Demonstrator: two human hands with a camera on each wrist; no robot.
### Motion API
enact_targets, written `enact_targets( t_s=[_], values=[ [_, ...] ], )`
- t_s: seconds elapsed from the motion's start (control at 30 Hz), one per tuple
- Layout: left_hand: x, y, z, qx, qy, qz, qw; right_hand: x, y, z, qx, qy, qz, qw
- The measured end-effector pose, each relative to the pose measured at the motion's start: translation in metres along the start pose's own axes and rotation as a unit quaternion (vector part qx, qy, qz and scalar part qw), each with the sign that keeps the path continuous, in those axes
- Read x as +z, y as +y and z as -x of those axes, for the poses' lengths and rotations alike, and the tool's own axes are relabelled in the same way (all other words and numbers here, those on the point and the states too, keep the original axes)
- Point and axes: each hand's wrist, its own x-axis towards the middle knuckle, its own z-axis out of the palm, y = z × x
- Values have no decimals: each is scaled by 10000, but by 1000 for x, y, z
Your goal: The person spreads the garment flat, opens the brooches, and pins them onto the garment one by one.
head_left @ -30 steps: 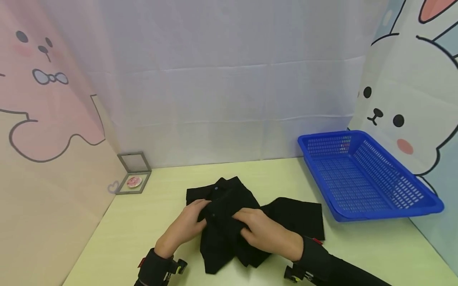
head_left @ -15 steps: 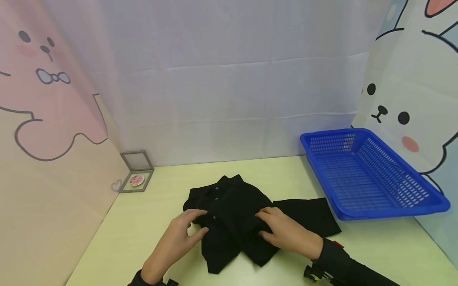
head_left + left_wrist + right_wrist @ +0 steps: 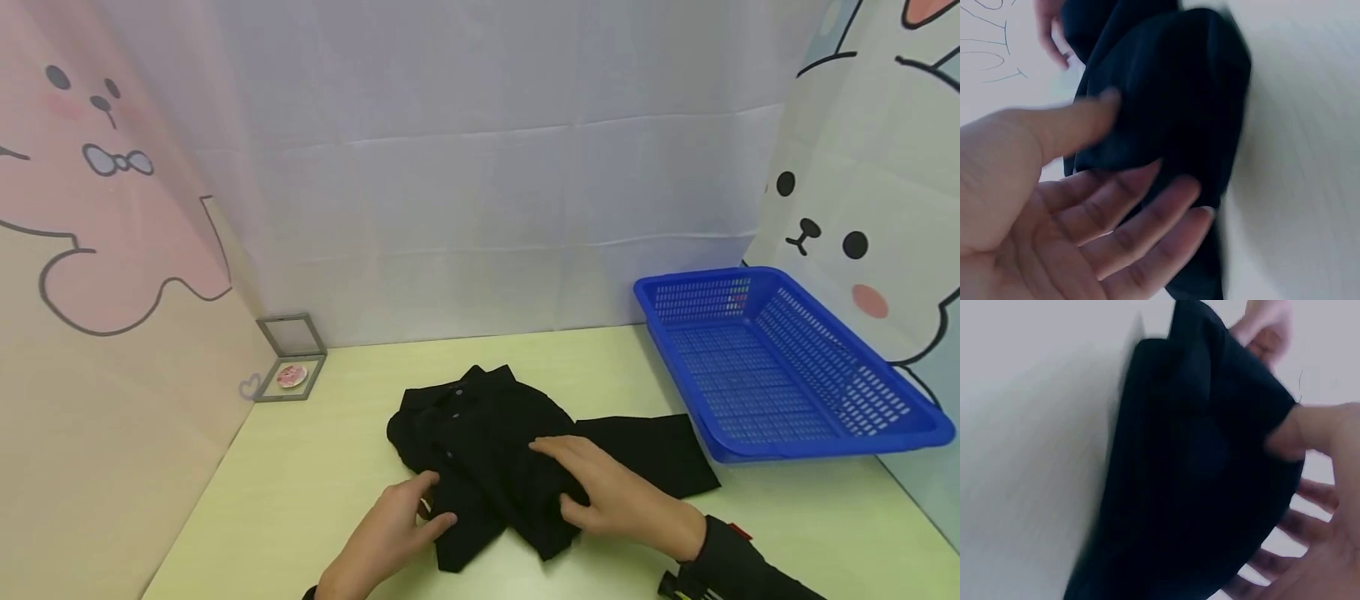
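A black buttoned shirt [image 3: 480, 450] lies crumpled on the table, its small buttons in a line near the upper left. One flat part of it, straight-edged, spreads out to the right. My left hand [image 3: 393, 529] is at the shirt's lower left edge, thumb and fingers spread apart. In the left wrist view, the left fingers [image 3: 1166, 219] are loosely bent beside the dark cloth [image 3: 1166, 94]. Over the shirt's right side, my right hand [image 3: 611, 496] has its thumb and fingers apart. The right wrist view has the right thumb [image 3: 1288, 434] over the cloth and fingers along its edge.
A blue plastic basket [image 3: 795, 447] with mesh walls stands at the back right. At the back left is an opened grey-framed case [image 3: 303, 390] holding a round pink-and-white item [image 3: 292, 376]. Fabric with cartoon animals hangs around the pale yellow table [image 3: 300, 467].
My left hand has let go of the shirt and drawn down and back. The right hand has shifted right, its fingers parting, and the flat right part of the shirt has spread further right.
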Motion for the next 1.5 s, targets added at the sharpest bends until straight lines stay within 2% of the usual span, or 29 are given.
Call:
enact_targets(
  t_s=[0.1,0.23,0.37,0.53,0.67,0.77,0.93,1.07,1.2,1.27,1.33,1.4,1.5],
  values=[
    [5,6,-4,365,291,-87,9989,4,-6,-2,-523,-205,350,9978],
    [5,14,-5,694,738,-34,9949,11,-9,-5,-866,-441,1407,9853],
    [-1,18,-3,796,1288,73,9884,13,-7,-5,-575,-784,2110,9726],
    [-9,19,0,880,1960,93,9766,9,0,-3,-134,-889,2402,9666],
    [-19,15,2,1057,2389,-28,9653,2,4,-1,134,-621,2518,9657],
    [-31,12,4,1197,2796,-215,9524,-4,5,-2,450,-345,2428,9684],
    [-53,6,8,1279,3419,-429,9300,-16,7,-4,986,419,2309,9671],
    [-69,0,13,1075,3783,-470,9182,-25,10,-6,1155,1221,2326,9580],
    [-78,-8,20,608,4067,-552,9099,-30,12,-6,1415,1588,2271,9503],
    [-78,-13,22,369,4115,-604,9087,-31,13,-5,1585,1565,2262,9483],
    [-75,-17,23,233,4058,-692,9110,-31,14,-4,1665,1445,2238,9494],
    [-69,-19,23,213,3885,-777,9179,-31,14,-2,1624,1250,2172,9544],
    [-57,-18,19,247,3467,-744,9347,-29,10,-1,1460,738,1949,9671]
  ],
)
